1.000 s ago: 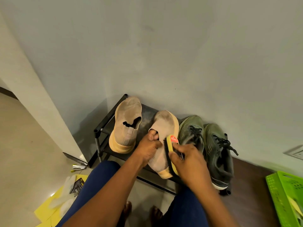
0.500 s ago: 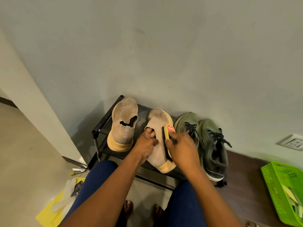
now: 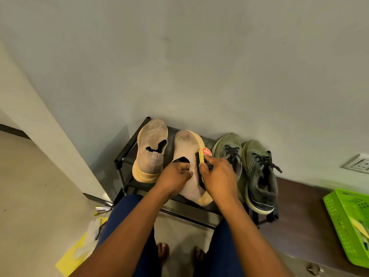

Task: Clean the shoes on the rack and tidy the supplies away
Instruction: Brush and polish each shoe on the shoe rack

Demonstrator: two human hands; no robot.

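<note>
Two beige slip-on shoes and two green laced sneakers stand on a low black rack (image 3: 121,156) against the wall. My left hand (image 3: 175,177) grips the collar of the second beige shoe (image 3: 186,148). My right hand (image 3: 219,176) holds a yellow shoe brush (image 3: 202,158) with black bristles and a red label, its bristles pressed on that shoe's right side. The other beige shoe (image 3: 152,148) sits to the left. The green sneakers (image 3: 259,172) sit to the right, the nearer one (image 3: 227,145) partly hidden by my right hand.
A green plastic basket (image 3: 347,222) stands on the dark floor strip at the right. Yellow cloth (image 3: 69,258), a white item and small tools (image 3: 102,208) lie on the floor at the left. My knees and bare feet are below the rack. A wall socket (image 3: 359,163) is at the right.
My right hand has slid the brush along the shoe's side, towards the toe and then partway back. My left hand stays on the collar. The camera view has shifted slightly.
</note>
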